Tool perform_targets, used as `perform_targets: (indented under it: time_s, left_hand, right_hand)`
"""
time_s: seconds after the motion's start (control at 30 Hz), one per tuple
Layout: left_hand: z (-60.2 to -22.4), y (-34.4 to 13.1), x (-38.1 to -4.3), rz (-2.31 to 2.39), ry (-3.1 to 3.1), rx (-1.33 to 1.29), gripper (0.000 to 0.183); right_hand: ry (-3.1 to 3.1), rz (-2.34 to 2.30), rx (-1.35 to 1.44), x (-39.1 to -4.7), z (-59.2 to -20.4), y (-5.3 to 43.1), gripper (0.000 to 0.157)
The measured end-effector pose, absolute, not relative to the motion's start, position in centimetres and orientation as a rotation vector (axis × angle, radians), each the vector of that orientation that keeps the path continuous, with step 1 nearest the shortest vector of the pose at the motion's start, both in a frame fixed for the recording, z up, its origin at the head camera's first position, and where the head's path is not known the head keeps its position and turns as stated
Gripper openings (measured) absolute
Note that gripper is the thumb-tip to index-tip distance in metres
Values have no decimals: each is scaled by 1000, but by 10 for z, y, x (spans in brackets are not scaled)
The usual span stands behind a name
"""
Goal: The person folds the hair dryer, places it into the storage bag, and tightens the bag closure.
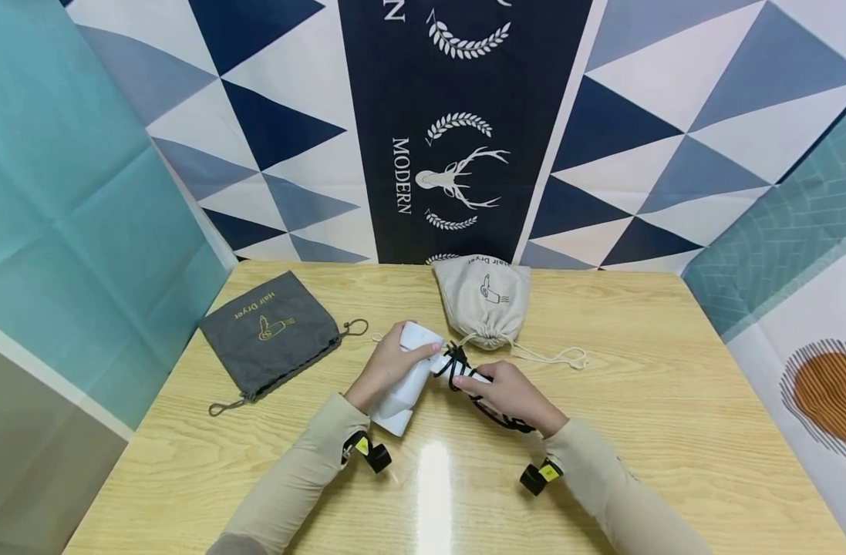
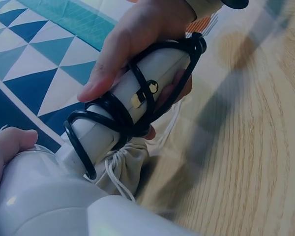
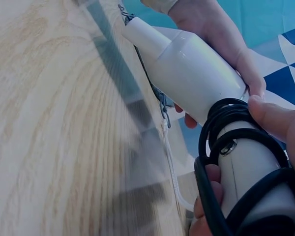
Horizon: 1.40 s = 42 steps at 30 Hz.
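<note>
Across a pale wooden tabletop: a white hair dryer gripped at body and handle

Patterned cloth in blue and white rose behind the far edge, with a dark middle band lettered MODERN, and a teal sheet stood beyond the left edge.

My left hand was wrapped around the body of the hair dryer, thumb over the top and fingertips curled beneath. My right hand was clamped on its handle, where a black cord wound round in crossing loops. Between the two I had the hair dryer over the middle of the tabletop, nozzle toward the near edge, handle slanting toward the right edge; I couldn't tell whether it touched the wood.

Just beyond my hands, against the middle of the far edge, sat a plump beige bag printed "Hair Dryer", its neck gathered toward me. Left of my left hand, along the left edge near the far left corner, a dark grey bag lay flat, with gold lettering and a drawstring loop at either side of its mouth.
</note>
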<state>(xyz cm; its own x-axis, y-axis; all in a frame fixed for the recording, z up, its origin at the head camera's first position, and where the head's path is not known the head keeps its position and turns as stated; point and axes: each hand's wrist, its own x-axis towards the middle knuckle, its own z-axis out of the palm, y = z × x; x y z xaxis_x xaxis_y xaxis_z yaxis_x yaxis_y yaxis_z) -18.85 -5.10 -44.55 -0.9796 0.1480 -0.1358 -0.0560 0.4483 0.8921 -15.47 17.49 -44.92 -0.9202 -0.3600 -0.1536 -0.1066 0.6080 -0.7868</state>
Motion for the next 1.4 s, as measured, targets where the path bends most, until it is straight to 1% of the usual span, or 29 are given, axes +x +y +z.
perform_targets:
  time_s: [0.3,0.5,0.8,0.93,1.1,1.3,1.4]
  left_hand:
    - [-443,-49,-185,1580,2516,25,71]
    - [-445,-47,-183,1568,2535,-5,67]
    - [-439,-51,-185,1595,2531,-51,72]
    - [-438,-51,-186,1604,2518,-57,71]
    - [-439,-50,-188,1626,2521,-51,65]
    - [-438,-46,-190,1639,2534,-56,69]
    - [-436,-43,-190,1648,2535,-88,68]
  right_hand:
    - [2589,-1200,-316,-150,-450,169,44]
    - [2581,-1228,-273,-146,-453,168,47]
    - [2640,-1252,-190,-146,-448,156,48]
    - [2641,-1266,-162,-146,-449,155,48]
    - [2612,-1314,-130,-146,-449,155,47]
    - [2583,-1378,-79,-145,-446,156,48]
    - [2579,-1399,-53,-145,-445,156,47]
